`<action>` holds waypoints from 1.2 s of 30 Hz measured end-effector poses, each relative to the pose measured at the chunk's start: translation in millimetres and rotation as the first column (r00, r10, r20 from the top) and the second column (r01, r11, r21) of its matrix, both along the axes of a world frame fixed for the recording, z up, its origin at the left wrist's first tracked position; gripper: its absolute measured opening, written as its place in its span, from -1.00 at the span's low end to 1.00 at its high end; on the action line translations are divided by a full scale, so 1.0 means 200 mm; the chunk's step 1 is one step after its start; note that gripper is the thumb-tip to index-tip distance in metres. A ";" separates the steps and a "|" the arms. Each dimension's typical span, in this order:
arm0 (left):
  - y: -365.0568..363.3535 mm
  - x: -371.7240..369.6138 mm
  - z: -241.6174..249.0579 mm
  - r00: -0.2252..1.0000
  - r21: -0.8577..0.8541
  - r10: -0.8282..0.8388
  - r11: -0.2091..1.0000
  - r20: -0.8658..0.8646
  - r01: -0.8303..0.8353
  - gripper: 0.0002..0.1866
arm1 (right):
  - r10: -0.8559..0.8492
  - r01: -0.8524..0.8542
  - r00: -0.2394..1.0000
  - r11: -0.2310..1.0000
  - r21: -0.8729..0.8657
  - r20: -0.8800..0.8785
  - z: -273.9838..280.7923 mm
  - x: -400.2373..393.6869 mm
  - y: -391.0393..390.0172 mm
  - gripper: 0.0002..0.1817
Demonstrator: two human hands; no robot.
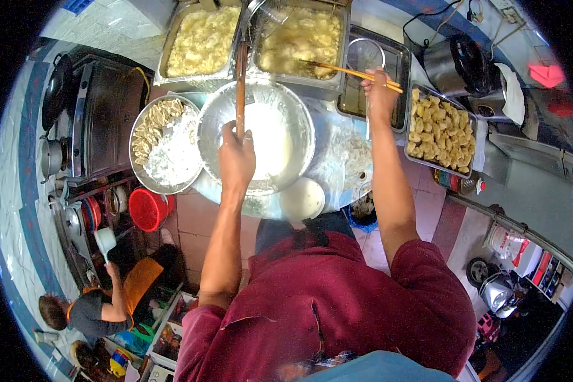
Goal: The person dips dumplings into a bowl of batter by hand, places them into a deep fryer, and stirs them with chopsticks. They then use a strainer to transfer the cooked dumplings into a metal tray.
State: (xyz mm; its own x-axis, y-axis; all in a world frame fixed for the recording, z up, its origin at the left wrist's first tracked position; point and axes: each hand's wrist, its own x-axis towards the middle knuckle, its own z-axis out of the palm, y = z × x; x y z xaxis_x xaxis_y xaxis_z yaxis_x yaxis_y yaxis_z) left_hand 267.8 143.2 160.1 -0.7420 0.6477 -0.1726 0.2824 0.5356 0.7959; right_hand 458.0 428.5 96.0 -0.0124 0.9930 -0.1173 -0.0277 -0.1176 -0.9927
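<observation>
My left hand (pixel 237 156) is closed around the wooden handle (pixel 240 89) of a long skimmer, above the near side of a large metal bowl (pixel 205 134) of white batter. The skimmer's metal head reaches toward the right frying vat and is hard to make out. My right hand (pixel 381 95) grips a pair of long cooking chopsticks (pixel 350 71). Their tips are in the right frying vat (pixel 342 57), among pale yellow battered pieces (pixel 286 44) in oil. More battered pieces (pixel 200 38) fill the left vat (pixel 165 73).
A round pan (pixel 191 181) left of the batter holds sliced pieces and white flour. Right stand a dark tray (pixel 395 60) and a tray of browned pieces (pixel 440 130). A white bowl (pixel 302 198) sits near my waist. Lower left, another person (pixel 95 312) holds a white dipper (pixel 105 240).
</observation>
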 end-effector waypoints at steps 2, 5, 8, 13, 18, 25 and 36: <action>0.00 0.00 0.01 0.999 0.019 0.000 1.000 -0.041 0.001 -0.61 | -0.023 0.024 0.999 1.000 0.011 -0.048 0.04 0.01 0.01 -0.70; 0.00 0.02 0.08 0.999 -0.067 0.022 0.998 0.041 -0.019 -0.61 | -0.005 0.006 1.000 0.999 0.042 -0.031 0.11 0.02 -0.01 -0.70; -0.02 0.04 0.05 0.999 -0.028 0.008 1.000 -0.033 -0.009 -0.62 | 0.059 -0.068 0.996 0.988 0.136 0.068 0.16 -0.01 -0.04 -0.67; -0.04 0.06 -0.04 0.998 -0.040 -0.027 0.999 -0.059 0.025 -0.62 | 0.132 -0.226 0.923 0.947 0.230 0.363 0.25 -0.08 -0.12 -0.64; -0.03 0.08 -0.09 0.992 -0.095 -0.067 0.994 -0.105 0.057 -0.63 | 0.105 -0.269 0.854 0.928 0.258 0.510 0.02 -0.19 -0.08 -0.64; -0.03 0.07 -0.05 0.999 -0.055 -0.038 0.998 0.001 0.038 -0.64 | 0.187 -0.195 0.980 0.971 0.136 0.073 -0.05 -0.15 -0.08 -0.62; 0.03 0.02 0.08 0.994 0.012 -0.034 0.999 -0.103 0.035 -0.62 | 0.033 -0.062 0.988 0.979 0.195 0.149 0.38 0.01 -0.02 -0.64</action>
State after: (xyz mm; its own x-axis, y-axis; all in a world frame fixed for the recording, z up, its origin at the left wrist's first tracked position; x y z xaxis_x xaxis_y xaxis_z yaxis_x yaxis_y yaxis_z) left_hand 272.3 148.6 176.0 -0.7327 0.6749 -0.0872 0.3813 0.5132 0.7689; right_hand 460.0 424.9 172.1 -0.0575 0.9953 0.0784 0.1181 0.0847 -0.9894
